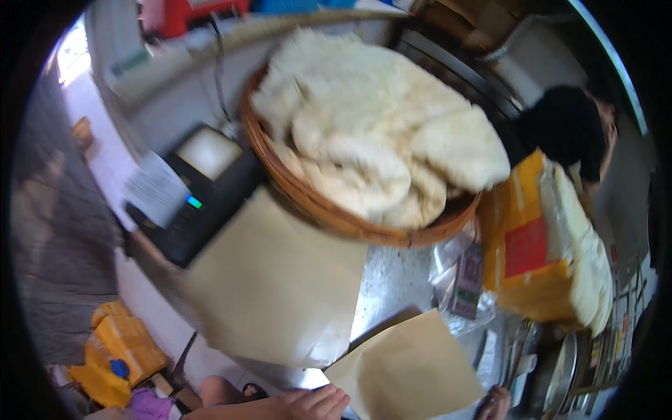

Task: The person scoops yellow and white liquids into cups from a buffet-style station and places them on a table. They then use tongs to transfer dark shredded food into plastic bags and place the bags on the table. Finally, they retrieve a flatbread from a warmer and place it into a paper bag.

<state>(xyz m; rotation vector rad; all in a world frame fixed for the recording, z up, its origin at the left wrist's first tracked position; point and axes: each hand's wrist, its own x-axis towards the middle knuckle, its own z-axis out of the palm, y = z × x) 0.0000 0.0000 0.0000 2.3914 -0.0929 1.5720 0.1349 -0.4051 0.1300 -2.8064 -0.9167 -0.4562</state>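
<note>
At the bottom edge, my left hand point(318, 404) has its fingers pressed together at the lower left side of a smaller sheet of brown paper point(420, 364). The sheet curves a little, with a dark shadow along its far edge. By its lower right corner is my right hand point(498, 402), closed and partly cut off by the picture's edge; a dark, blurred thing shows next to its fingers. Farther up the metal table lies a larger brown paper sheet point(280, 280). Beyond that stands a round wicker basket point(308, 203) heaped with large, pale, folded flatbread-like sheets point(392, 126).
A black device with a lit display point(194, 201) and a white paper slip point(157, 189) stands left. At right are an orange-yellow box point(518, 245), clear plastic bags point(465, 318) and a metal pan point(560, 374). A person in black point(567, 133) is at the far right.
</note>
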